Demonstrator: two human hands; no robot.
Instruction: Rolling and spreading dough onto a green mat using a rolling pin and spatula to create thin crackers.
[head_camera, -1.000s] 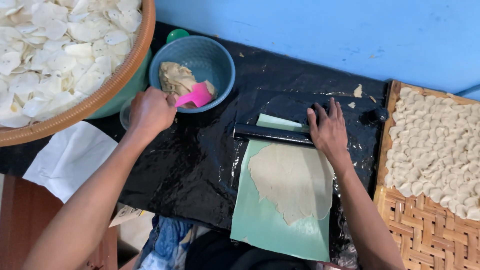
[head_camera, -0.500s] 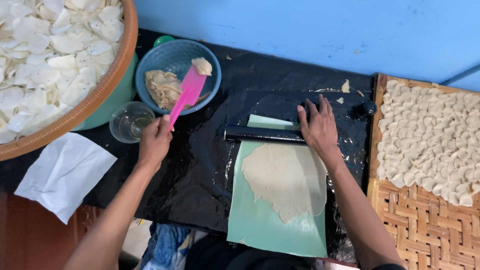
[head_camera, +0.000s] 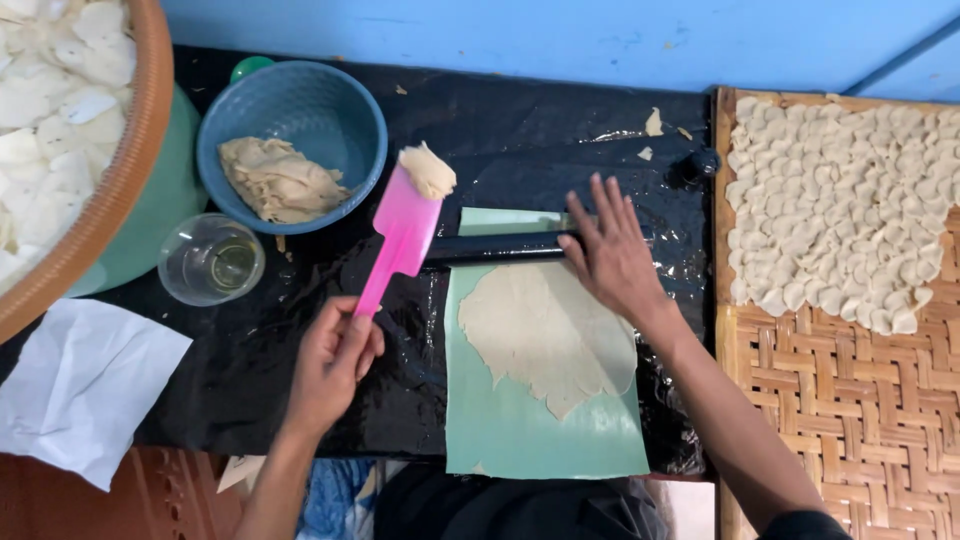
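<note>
Left hand: left hand (head_camera: 333, 362) is wrapped shut around the handle end of a pink spatula (head_camera: 400, 240), near the front edge of the black work surface (head_camera: 250, 350).
Spatula: angled up and to the right, its blade lifted over the table just right of the blue bowl (head_camera: 345, 110), with a lump of dough (head_camera: 428, 170) sitting on the far tip.
Right hand: right hand (head_camera: 612, 255) lies flat, fingers spread apart, palm down on a black rolling pin (head_camera: 495, 247); it grips nothing.
Rolling pin: lies across the far end of a pale green sheet (head_camera: 530, 440), left to right, partly under the right palm.
Flattened dough: a thin, ragged-edged sheet of dough (head_camera: 545, 335) rests on the green sheet, just near of the rolling pin and beside the right wrist.
Blue bowl: stands at the far left of the black surface and holds a heap of beige dough (head_camera: 278, 178).
Glass: a small clear glass (head_camera: 212, 260) stands just near of the bowl, left of the spatula handle.
Left edge: a large woven basket (head_camera: 140, 170) with white pieces inside overhangs a green basin (head_camera: 170, 215); white paper (head_camera: 80, 385) lies near it.
Right side: a woven bamboo tray (head_camera: 830, 400) holds many small pale dough rounds (head_camera: 850, 205) across its far half.
Background: a blue wall (head_camera: 560, 40) runs along the far side.
</note>
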